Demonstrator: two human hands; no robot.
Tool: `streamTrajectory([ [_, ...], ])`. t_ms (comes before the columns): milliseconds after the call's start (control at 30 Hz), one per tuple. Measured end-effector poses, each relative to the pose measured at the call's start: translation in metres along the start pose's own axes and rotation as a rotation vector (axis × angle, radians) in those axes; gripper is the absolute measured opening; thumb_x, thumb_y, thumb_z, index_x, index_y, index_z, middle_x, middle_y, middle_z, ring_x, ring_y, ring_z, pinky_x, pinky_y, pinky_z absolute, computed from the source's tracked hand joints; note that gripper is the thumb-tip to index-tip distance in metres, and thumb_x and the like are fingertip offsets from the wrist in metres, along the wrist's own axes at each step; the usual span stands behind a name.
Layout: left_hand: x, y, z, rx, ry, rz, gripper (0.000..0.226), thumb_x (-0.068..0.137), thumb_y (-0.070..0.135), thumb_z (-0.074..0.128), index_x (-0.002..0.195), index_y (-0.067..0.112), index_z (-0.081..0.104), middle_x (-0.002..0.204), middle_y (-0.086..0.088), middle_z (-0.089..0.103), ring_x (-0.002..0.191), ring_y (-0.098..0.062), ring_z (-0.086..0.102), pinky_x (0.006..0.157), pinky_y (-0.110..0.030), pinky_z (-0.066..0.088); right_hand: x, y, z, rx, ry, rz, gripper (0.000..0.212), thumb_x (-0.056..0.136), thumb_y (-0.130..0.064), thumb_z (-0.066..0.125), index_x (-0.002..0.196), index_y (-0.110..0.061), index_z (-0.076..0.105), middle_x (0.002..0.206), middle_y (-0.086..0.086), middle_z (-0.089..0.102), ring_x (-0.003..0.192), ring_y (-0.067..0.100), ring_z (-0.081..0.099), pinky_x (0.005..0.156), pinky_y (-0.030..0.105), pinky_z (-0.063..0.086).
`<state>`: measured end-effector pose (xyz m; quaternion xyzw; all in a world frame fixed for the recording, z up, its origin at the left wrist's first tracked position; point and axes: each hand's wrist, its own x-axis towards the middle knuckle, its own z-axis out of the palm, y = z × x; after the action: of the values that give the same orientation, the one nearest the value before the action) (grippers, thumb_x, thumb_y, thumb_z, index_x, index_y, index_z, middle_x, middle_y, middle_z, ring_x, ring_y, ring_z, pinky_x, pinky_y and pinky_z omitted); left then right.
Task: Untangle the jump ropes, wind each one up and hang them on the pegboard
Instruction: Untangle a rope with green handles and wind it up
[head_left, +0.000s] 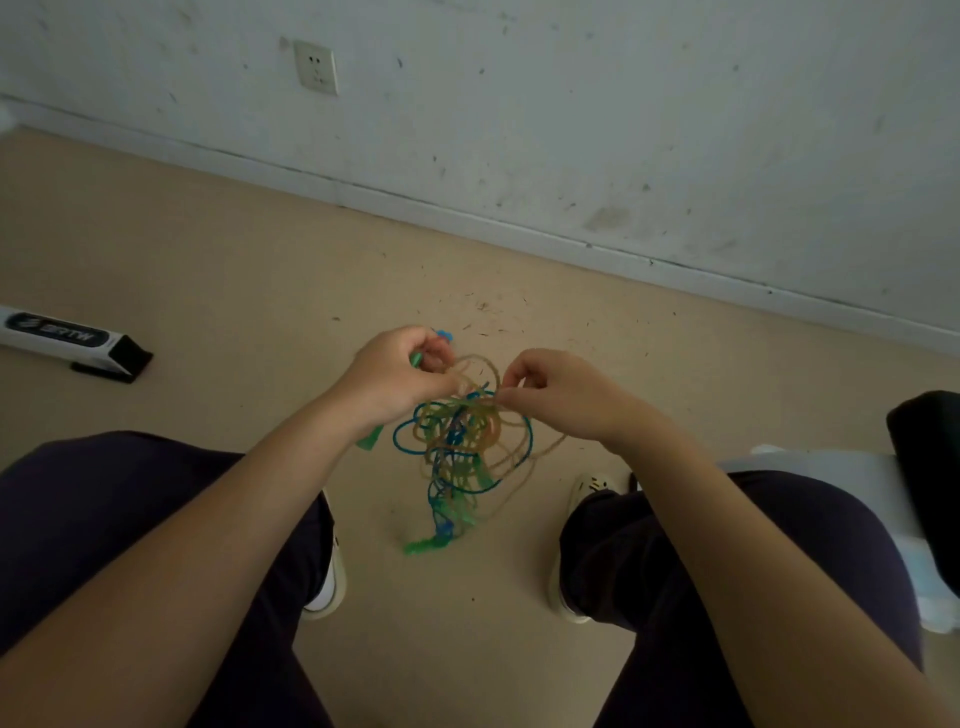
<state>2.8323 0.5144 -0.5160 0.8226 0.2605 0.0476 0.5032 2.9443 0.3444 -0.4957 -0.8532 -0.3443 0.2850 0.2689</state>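
The left hand (402, 376) was curled round a green handle (415, 358) and some strands at the top of the tangle (460, 441), while the right hand (550, 392) pinched a tan strand (501, 397) at the other side of the top; the hands were a little apart, with the knot strung between them. The ropes hung below the hands, in the air between the knees and above the floor (234, 270), with blue (402, 441), green and tan loops wound through one another and a green end (423, 545) dangling lowest. They looked light, thin and limp, so they would likely sag and slip rather than hold a shape. The handles seemed the surest places to hold, since a strand could be followed from there. No pegboard was in view.
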Motion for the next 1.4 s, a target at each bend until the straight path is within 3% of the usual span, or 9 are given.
streamTrajectory([
  [167,-0.002,0.004,-0.005,-0.014,-0.07,-0.046,0.018,0.074,0.031,0.086,0.086,0.023,0.075,0.093,0.008,0.071,0.082,0.004,0.059,0.063,-0.008,0.04,0.003,0.006,-0.004,-0.031,0.095,-0.011,0.023,0.076,-0.034,0.082,0.074,-0.022,0.063,0.06,-0.008,0.047,0.055,0.008,0.041,0.056,0.026,0.034],
  [367,-0.003,0.0,-0.002,0.092,-0.266,-0.091,0.037,0.079,0.058,0.072,0.084,0.022,0.079,0.049,0.008,0.053,0.045,-0.003,0.044,0.052,-0.023,0.033,0.0,0.003,0.0,-0.027,0.103,-0.017,0.02,0.076,-0.028,0.083,0.078,-0.02,0.064,0.065,-0.009,0.052,0.055,0.003,0.044,0.053,0.021,0.036],
  [533,-0.001,-0.003,0.007,-0.009,-0.182,-0.071,0.02,0.081,0.03,0.081,0.095,0.017,0.078,0.071,0.016,0.065,0.044,0.008,0.048,0.043,-0.009,0.031,0.0,0.0,0.001,0.076,0.101,-0.038,0.019,0.077,-0.027,0.082,0.077,-0.017,0.067,0.058,-0.01,0.053,0.049,0.0,0.043,0.053,0.019,0.038],
  [667,0.001,-0.003,0.0,-0.339,-0.209,-0.171,0.016,0.089,0.017,0.072,0.101,0.006,0.07,0.096,-0.008,0.073,0.039,-0.002,0.037,0.043,-0.017,0.03,0.002,0.006,0.0,0.004,0.088,-0.027,0.021,0.079,-0.031,0.08,0.075,-0.023,0.061,0.057,-0.01,0.047,0.05,0.005,0.039,0.055,0.025,0.035],
  [800,0.001,0.002,-0.007,-0.571,-0.334,-0.115,0.018,0.092,0.02,0.063,0.077,0.009,0.06,0.063,0.004,0.059,0.035,-0.003,0.028,0.042,-0.019,0.024,0.002,0.008,-0.001,0.016,0.133,-0.046,0.019,0.081,-0.028,0.078,0.079,-0.022,0.06,0.055,-0.009,0.044,0.045,0.003,0.037,0.051,0.022,0.032],
  [1000,-0.001,0.0,-0.001,-0.1,-0.1,-0.157,0.019,0.082,0.039,0.078,0.084,0.021,0.072,0.042,0.019,0.05,0.036,0.001,0.041,0.045,-0.021,0.031,0.001,0.005,0.001,-0.06,0.148,-0.063,0.013,0.084,-0.032,0.075,0.081,-0.023,0.067,0.053,-0.009,0.042,0.047,0.005,0.035,0.051,0.023,0.03],
  [1167,0.01,-0.014,-0.005,0.282,0.092,-0.138,0.029,0.099,0.034,0.054,0.081,0.015,0.067,0.067,-0.001,0.064,0.064,-0.022,0.061,0.062,-0.033,0.042,0.005,0.012,-0.006,-0.03,0.298,-0.057,0.009,0.091,-0.026,0.067,0.086,-0.021,0.073,0.053,-0.011,0.046,0.054,0.004,0.038,0.058,0.025,0.031],
  [1267,0.011,-0.018,-0.005,0.066,0.053,-0.165,0.028,0.098,0.03,0.058,0.084,0.009,0.07,0.065,-0.002,0.066,0.047,-0.014,0.047,0.048,-0.026,0.034,0.006,0.018,-0.014,0.113,0.422,-0.023,0.012,0.091,-0.018,0.066,0.081,-0.023,0.068,0.06,-0.006,0.051,0.058,0.013,0.048,0.061,0.03,0.042],
  [1400,0.005,-0.009,-0.003,-0.234,-0.079,-0.167,0.015,0.083,0.029,0.078,0.077,0.016,0.075,0.067,0.003,0.069,0.037,-0.003,0.034,0.039,-0.019,0.026,0.003,0.014,-0.008,0.093,0.273,-0.017,0.01,0.093,-0.01,0.058,0.088,-0.017,0.061,0.08,0.002,0.066,0.073,0.016,0.062,0.068,0.03,0.05],
])
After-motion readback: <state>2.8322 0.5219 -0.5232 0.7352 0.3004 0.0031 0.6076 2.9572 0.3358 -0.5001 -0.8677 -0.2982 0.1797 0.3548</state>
